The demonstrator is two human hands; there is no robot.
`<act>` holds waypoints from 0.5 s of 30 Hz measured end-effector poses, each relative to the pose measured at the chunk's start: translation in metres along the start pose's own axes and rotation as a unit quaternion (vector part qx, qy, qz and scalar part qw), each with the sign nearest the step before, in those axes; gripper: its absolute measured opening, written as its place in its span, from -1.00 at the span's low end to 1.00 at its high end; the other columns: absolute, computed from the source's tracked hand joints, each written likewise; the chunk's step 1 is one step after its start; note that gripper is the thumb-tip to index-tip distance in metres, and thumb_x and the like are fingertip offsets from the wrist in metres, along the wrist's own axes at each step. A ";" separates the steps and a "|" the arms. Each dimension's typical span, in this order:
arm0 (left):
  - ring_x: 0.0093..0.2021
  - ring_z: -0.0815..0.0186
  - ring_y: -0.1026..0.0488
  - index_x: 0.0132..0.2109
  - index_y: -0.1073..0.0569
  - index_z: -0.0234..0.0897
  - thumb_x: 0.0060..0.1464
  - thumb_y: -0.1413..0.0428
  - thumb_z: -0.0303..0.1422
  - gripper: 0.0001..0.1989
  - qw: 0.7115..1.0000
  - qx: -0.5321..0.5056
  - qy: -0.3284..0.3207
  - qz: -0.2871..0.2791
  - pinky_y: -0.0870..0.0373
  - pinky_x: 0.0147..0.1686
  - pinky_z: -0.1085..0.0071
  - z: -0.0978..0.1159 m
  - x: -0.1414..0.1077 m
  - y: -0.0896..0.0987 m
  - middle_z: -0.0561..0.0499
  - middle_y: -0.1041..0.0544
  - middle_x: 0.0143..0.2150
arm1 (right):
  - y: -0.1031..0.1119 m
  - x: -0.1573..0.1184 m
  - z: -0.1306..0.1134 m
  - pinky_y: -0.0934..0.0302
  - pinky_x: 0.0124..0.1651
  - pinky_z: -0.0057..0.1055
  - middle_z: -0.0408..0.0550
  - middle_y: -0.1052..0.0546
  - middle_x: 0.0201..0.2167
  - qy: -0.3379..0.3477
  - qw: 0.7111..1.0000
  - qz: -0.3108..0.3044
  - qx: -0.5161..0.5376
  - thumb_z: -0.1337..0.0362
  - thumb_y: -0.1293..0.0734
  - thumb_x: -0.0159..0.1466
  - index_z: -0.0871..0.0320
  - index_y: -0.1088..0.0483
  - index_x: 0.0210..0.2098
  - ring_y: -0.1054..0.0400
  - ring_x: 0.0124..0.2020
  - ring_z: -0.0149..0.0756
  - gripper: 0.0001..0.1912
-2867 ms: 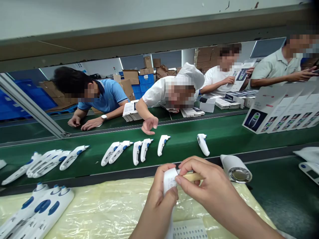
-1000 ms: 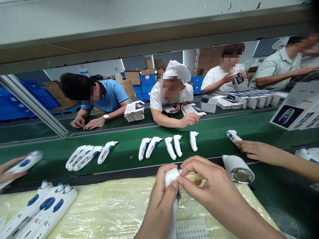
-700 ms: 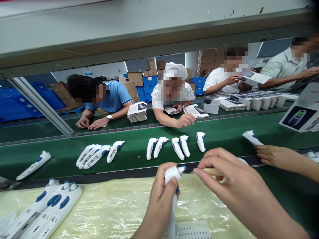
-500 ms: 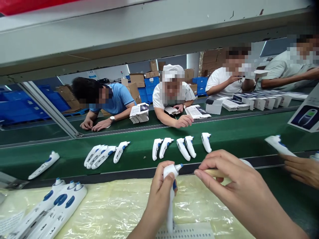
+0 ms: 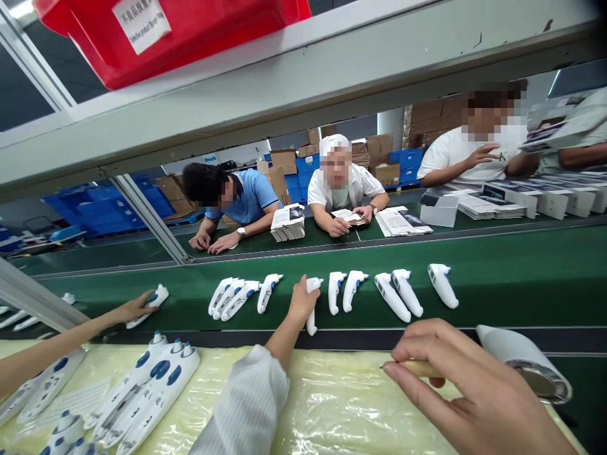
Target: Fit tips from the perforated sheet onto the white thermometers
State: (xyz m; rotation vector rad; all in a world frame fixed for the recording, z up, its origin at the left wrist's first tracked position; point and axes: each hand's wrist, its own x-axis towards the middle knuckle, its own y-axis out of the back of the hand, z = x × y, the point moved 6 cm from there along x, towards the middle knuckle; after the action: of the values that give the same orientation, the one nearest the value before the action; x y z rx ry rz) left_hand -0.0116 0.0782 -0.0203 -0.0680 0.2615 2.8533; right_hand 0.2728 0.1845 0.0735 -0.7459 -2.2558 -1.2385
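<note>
My left hand (image 5: 303,298) reaches over the green conveyor belt (image 5: 497,278). It is closed around a white ear thermometer (image 5: 311,323) with a pointed tip, low over or touching the belt. Nearer to me, above the yellowish plastic-covered table (image 5: 341,404), my right hand (image 5: 469,373) pinches a thin tan stick (image 5: 417,368) with a small dark point. Several more white thermometers with blue buttons lie along the belt, among them a pair (image 5: 348,292) just right of my left hand and a single one (image 5: 442,285) farther right.
Several thermometers (image 5: 156,385) lie on the table at left. Another person's hand (image 5: 140,308) touches a thermometer on the belt. A white cylinder (image 5: 521,363) lies at right. Overhead runs a grey beam (image 5: 237,104) with a red bin (image 5: 203,38). Co-workers sit opposite beside folded cartons (image 5: 288,222).
My left hand has carried the thermometer forward from above the table to the belt. My right hand keeps the stick. Another person's arm has come in at left. The view has shifted, showing the red bin.
</note>
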 end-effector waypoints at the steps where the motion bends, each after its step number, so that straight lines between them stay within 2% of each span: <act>1: 0.13 0.10 -0.36 0.12 -0.38 -0.28 0.15 -0.21 -0.34 -0.60 1.000 -0.026 -0.001 -0.010 -0.34 0.13 0.06 0.003 -0.012 -0.005 -0.14 -0.38 0.17 | -0.003 0.000 0.001 -0.38 -0.49 -0.59 -0.12 -0.50 -0.23 -0.005 1.000 -0.005 -0.007 0.00 -0.35 0.33 -0.04 -0.47 -0.17 -0.47 -0.37 -0.32 -0.79; 4: -0.15 0.25 -0.47 0.13 -0.32 -0.24 0.03 -0.24 -0.35 -0.49 0.991 -0.120 0.001 -0.051 -0.41 -0.11 0.33 0.015 -0.064 -0.016 -0.06 -0.50 -0.08 | -0.019 -0.005 0.001 -0.40 -0.52 -0.55 -0.12 -0.52 -0.21 -0.021 0.998 -0.053 -0.039 -0.02 -0.53 0.11 -0.06 -0.42 0.04 -0.49 -0.40 -0.28 -0.46; 5: -0.24 0.30 -0.46 0.13 -0.29 -0.22 0.01 -0.24 -0.33 -0.46 0.987 -0.148 0.005 -0.068 -0.39 -0.20 0.39 0.020 -0.084 -0.019 -0.02 -0.50 -0.16 | -0.027 -0.007 0.001 -0.41 -0.53 -0.52 -0.11 -0.53 -0.21 -0.018 0.996 -0.070 -0.055 0.01 -0.54 0.09 -0.05 -0.40 0.07 -0.49 -0.42 -0.26 -0.41; 8: -0.38 0.39 -0.40 0.15 -0.25 -0.17 0.03 -0.24 -0.26 -0.44 0.964 -0.239 0.044 -0.105 -0.35 -0.30 0.45 0.028 -0.137 -0.021 0.03 -0.46 -0.28 | -0.049 -0.017 -0.004 -0.37 -0.57 -0.45 -0.07 -0.55 -0.22 0.015 0.989 -0.109 -0.097 0.11 -0.45 0.16 0.02 -0.40 0.06 -0.49 -0.49 -0.23 -0.52; 10: -0.35 0.40 -0.39 0.13 -0.26 -0.16 0.02 -0.27 -0.30 -0.45 0.943 -0.314 0.075 -0.082 -0.35 -0.26 0.45 0.024 -0.160 -0.015 0.04 -0.44 -0.28 | -0.059 -0.025 -0.006 -0.34 -0.57 -0.45 -0.08 -0.56 -0.26 0.041 0.985 -0.120 -0.117 0.20 -0.36 0.24 0.05 -0.41 0.02 -0.47 -0.53 -0.25 -0.65; 13: -0.22 0.34 -0.42 0.08 -0.30 -0.15 -0.07 -0.35 -0.35 -0.42 0.921 -0.378 0.090 -0.033 -0.37 -0.17 0.43 0.006 -0.180 -0.004 0.02 -0.43 -0.21 | -0.064 -0.038 -0.009 -0.30 -0.57 -0.45 -0.14 -0.55 -0.35 0.056 0.980 -0.139 -0.127 0.30 -0.24 0.28 0.02 -0.44 -0.08 -0.45 -0.56 -0.29 -0.76; 15: -0.19 0.30 -0.44 0.08 -0.34 -0.15 -0.14 -0.41 -0.29 -0.36 0.918 -0.384 0.090 -0.045 -0.38 -0.17 0.40 -0.011 -0.193 -0.001 -0.01 -0.44 -0.14 | -0.066 -0.051 -0.012 -0.26 -0.59 -0.47 -0.17 -0.53 -0.40 0.053 0.979 -0.167 -0.102 0.30 -0.23 0.29 -0.01 -0.45 -0.14 -0.44 -0.56 -0.30 -0.78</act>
State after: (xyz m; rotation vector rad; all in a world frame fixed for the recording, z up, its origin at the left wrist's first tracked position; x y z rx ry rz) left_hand 0.1747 0.0257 -0.0171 -0.4805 -0.8166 2.6706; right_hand 0.2696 0.1321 0.0071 -0.3647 -2.2493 -1.6431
